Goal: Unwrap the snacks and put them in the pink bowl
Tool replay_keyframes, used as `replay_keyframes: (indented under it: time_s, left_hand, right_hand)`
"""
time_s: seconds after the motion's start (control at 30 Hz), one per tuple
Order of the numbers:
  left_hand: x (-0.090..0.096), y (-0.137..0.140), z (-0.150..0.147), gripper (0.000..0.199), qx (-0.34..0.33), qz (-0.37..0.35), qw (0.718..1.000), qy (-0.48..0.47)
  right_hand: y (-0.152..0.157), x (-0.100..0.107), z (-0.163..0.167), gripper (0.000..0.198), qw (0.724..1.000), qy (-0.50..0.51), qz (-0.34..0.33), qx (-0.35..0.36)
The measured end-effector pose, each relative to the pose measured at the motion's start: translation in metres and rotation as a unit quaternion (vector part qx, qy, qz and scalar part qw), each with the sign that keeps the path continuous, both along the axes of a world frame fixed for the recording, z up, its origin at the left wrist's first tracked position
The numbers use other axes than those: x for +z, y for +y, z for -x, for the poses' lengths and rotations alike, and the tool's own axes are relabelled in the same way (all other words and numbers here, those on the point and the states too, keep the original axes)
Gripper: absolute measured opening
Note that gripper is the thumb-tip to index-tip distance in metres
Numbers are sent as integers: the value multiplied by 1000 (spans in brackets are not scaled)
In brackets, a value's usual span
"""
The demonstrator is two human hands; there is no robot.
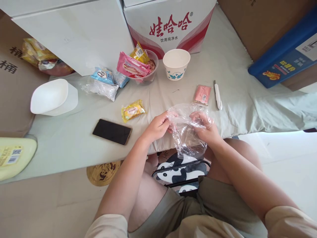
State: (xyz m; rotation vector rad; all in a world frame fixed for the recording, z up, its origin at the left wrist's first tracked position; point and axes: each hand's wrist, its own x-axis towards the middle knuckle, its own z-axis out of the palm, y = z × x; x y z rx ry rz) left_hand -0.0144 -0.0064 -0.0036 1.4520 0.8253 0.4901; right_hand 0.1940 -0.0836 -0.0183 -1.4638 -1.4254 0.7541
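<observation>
A clear plastic bag [189,140] hangs between my two hands at the front edge of the covered table. My left hand [159,125] pinches it from the left, fingers closed on the film. From the right, my right hand [204,127] grips the bag too, its fingers partly behind the film. Just beyond the bag lies a pink wrapped snack [202,95], with a white utility knife [218,96] to its right. A yellow snack packet [133,110] rests left of my left hand, and a black phone [112,132] lies nearer the edge.
A paper cup [176,64] stands beside a clear bowl [153,74] of packaged snacks. Several small packets [102,76] and a white container [54,97] are to the left. Cartons [170,26] line the back; a blue box [284,56] leans at right.
</observation>
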Motion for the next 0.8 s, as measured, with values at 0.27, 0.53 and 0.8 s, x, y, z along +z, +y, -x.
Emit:
replay_keyframes:
  time_s: [0.27,0.53,0.8]
  left_hand:
    - [11,1,0,24,40,4,995,-86]
    - [15,1,2,21,62,35,993,-99]
    - [17,0,2,17,56,98,988,-106]
  right_hand:
    - [0,-3,-4,12,997,46,-37,53]
    - [-3,-3,-4,16,993,79,-1,88]
    - [-1,-2,-3,10,993,78,-29,88]
